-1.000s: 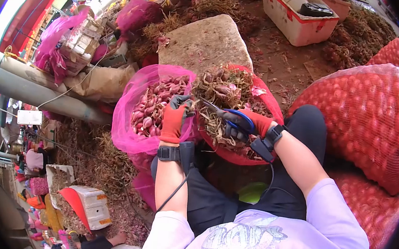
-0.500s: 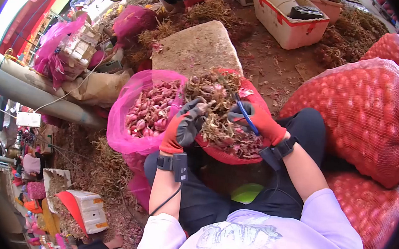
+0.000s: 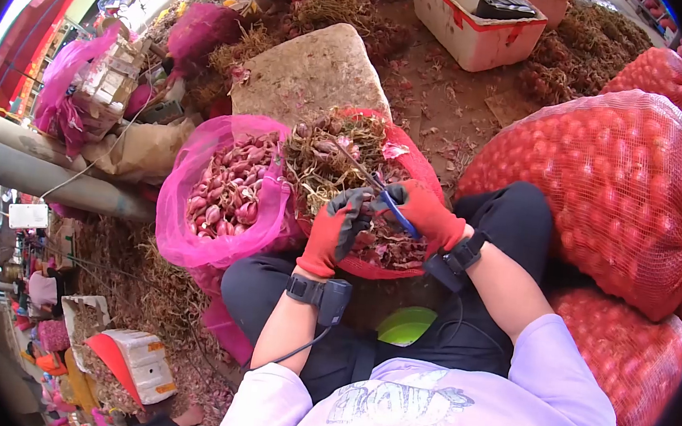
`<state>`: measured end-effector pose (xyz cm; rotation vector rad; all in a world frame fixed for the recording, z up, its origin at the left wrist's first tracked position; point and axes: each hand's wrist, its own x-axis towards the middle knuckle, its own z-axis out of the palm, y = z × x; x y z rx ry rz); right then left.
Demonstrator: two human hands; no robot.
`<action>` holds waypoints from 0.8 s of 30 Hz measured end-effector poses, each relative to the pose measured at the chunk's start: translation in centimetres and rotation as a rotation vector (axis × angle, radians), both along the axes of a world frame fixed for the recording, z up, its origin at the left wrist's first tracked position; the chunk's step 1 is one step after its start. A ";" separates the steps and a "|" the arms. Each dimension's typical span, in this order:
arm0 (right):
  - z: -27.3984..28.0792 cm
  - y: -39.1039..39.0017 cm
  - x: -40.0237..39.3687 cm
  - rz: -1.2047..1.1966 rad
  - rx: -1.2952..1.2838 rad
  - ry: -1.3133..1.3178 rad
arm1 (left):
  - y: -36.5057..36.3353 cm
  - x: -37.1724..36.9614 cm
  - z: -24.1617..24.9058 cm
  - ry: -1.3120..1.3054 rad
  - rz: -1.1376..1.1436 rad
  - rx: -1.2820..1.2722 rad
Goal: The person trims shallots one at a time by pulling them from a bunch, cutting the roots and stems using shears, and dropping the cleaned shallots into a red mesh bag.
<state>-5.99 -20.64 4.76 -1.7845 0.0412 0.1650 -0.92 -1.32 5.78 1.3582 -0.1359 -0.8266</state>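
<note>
My left hand (image 3: 338, 231), in a red and grey glove, has its fingers pinched together close beside the other hand. Whatever lies between its fingertips is hidden. Scissors with blue handles (image 3: 397, 210) are in my right hand (image 3: 429, 215), gloved the same way, and their blades point up and left. Both hands hover over a red mesh bag (image 3: 422, 159) full of dry stalks and skins (image 3: 330, 158). To its left, a pink mesh bag (image 3: 174, 226) holds many loose shallots (image 3: 228, 190).
Large red net sacks of shallots (image 3: 582, 179) crowd the right side. Ahead lies a worn pale slab (image 3: 314, 71), with a white foam box (image 3: 489, 42) beyond it. A green bowl (image 3: 406, 326) sits by my legs, and a grey pipe (image 3: 49, 173) runs along the left.
My hands have come together; my left hand swung right and down toward the scissors. The scissors have turned, their blades now slanting up-left. The whole view has shifted slightly.
</note>
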 end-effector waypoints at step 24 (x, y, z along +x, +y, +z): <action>-0.4 -1.2 1.4 -0.399 -0.103 -0.185 | -0.5 0.4 -0.1 0.202 0.052 -0.337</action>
